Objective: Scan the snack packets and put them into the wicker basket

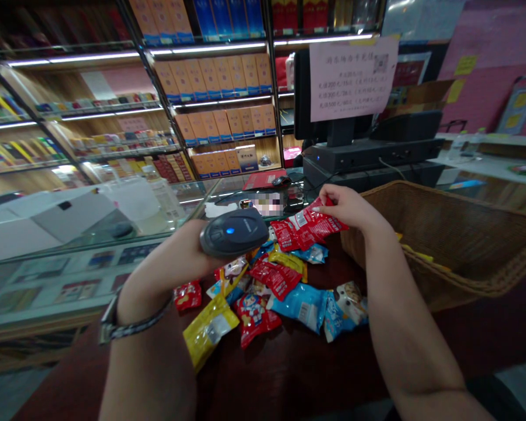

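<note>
My left hand (198, 245) is wrapped round a dark barcode scanner (234, 233) with a blue light on top; its fingers are mostly hidden behind the scanner. To the right, my right hand (339, 204) pinches a red snack packet (309, 225) by its upper edge, with a white barcode label facing up. Below both hands lies a loose pile of snack packets on the dark red counter. Among them are a yellow packet (210, 330), a blue packet (301, 305), a red packet with a cartoon figure (256, 316) and a blue-and-white packet (345, 310).
A wicker basket (456, 286) stands at the right, close to my right forearm. Behind the pile are a monitor with a paper sign (353, 79) and a glass display counter (83, 286). White boxes (48, 216) sit at the left; stocked shelves (219, 105) line the back.
</note>
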`<action>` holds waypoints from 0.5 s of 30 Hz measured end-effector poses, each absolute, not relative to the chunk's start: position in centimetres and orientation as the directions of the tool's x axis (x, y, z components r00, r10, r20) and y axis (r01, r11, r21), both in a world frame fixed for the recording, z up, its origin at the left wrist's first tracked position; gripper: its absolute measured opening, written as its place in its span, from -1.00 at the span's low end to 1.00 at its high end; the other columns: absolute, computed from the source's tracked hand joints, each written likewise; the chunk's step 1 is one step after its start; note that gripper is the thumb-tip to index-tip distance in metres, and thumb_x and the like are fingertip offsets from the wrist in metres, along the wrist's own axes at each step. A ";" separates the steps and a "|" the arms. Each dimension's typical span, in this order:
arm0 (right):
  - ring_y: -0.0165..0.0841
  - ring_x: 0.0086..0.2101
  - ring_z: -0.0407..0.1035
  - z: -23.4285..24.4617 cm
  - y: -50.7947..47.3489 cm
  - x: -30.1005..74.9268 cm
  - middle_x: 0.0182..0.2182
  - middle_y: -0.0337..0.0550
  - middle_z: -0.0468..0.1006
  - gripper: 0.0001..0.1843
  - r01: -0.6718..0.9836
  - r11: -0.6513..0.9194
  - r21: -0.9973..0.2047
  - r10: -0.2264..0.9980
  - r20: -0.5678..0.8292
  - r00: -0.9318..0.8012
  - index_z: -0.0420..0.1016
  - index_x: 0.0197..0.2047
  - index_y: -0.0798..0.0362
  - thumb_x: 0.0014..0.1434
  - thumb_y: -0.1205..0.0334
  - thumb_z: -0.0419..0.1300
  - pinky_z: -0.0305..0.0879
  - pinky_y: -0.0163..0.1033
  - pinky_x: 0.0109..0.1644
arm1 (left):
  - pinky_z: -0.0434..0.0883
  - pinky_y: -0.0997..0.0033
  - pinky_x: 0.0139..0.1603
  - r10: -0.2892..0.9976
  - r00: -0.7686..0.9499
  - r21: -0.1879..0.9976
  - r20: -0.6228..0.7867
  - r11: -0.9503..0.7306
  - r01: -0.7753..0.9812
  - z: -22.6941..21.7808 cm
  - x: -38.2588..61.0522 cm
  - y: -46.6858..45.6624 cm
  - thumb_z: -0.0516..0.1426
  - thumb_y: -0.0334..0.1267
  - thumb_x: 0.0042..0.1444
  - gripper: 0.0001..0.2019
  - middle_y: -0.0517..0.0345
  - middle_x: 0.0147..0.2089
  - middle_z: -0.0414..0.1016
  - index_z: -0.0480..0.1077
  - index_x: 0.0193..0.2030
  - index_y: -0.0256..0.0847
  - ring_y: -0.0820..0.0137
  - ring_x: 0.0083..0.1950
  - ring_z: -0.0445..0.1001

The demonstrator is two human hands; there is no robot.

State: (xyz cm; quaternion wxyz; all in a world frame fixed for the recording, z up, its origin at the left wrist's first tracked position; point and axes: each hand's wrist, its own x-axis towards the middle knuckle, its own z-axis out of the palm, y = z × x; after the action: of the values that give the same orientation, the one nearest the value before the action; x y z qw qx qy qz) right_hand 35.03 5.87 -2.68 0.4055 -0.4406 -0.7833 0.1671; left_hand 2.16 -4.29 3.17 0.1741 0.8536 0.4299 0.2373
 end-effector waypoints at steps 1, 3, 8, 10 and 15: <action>-0.42 -0.43 0.24 -2.6 5.7 35.0 -0.47 -0.32 0.38 -0.78 0.521 0.571 -0.634 0.817 0.497 -0.291 0.22 -0.40 0.01 0.05 0.18 0.23 0.09 -0.32 -0.34 | 0.49 0.35 -0.14 0.818 0.519 0.504 0.247 -0.566 0.652 3.1 2.2 -4.3 0.26 -0.29 -0.06 -0.79 0.22 -0.45 0.61 0.56 -0.23 -0.20 0.31 -0.27 0.55; -0.43 -0.43 0.24 -2.3 5.5 35.0 -0.45 -0.32 0.39 -0.77 0.451 0.600 -0.661 0.800 0.515 -0.308 0.21 -0.39 0.01 0.07 0.18 0.23 0.11 -0.32 -0.33 | 0.49 0.34 -0.11 0.820 0.527 0.507 0.225 -0.560 0.655 3.1 2.3 -4.3 0.25 -0.30 -0.05 -0.81 0.22 -0.47 0.59 0.55 -0.23 -0.20 0.31 -0.26 0.55; -0.40 -0.34 0.32 -2.0 5.2 35.1 -0.34 -0.25 0.45 -0.82 0.322 0.633 -0.704 0.771 0.536 -0.345 0.27 -0.34 0.02 0.07 0.21 0.24 0.19 -0.30 -0.26 | 0.48 0.30 -0.05 0.805 0.549 0.492 0.223 -0.579 0.650 3.2 2.6 -4.3 0.23 -0.26 -0.01 -0.83 0.19 -0.48 0.58 0.55 -0.25 -0.23 0.30 -0.23 0.55; -0.37 -0.29 0.35 -1.9 5.1 35.1 -0.31 -0.22 0.47 -0.83 0.302 0.637 -0.709 0.765 0.535 -0.359 0.32 -0.31 0.03 0.07 0.20 0.24 0.22 -0.28 -0.21 | 0.49 0.31 -0.06 0.799 0.554 0.491 0.233 -0.589 0.642 3.3 2.7 -4.3 0.23 -0.27 -0.02 -0.84 0.18 -0.46 0.59 0.54 -0.27 -0.22 0.30 -0.23 0.55; -0.37 -0.27 0.35 -1.8 4.9 35.1 -0.31 -0.23 0.48 -0.85 0.307 0.636 -0.709 0.768 0.541 -0.341 0.36 -0.30 0.03 0.06 0.21 0.23 0.22 -0.27 -0.15 | 0.49 0.31 -0.04 0.794 0.567 0.498 0.221 -0.591 0.634 3.2 2.7 -4.3 0.21 -0.32 -0.04 -0.85 0.19 -0.48 0.57 0.54 -0.29 -0.23 0.29 -0.21 0.55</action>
State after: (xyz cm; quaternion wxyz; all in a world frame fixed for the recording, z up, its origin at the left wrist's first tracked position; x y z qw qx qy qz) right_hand 35.07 4.91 -1.76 0.4587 -0.3448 -0.7793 0.2516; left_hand 2.70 -4.34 3.17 0.1850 0.8655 0.4124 0.2160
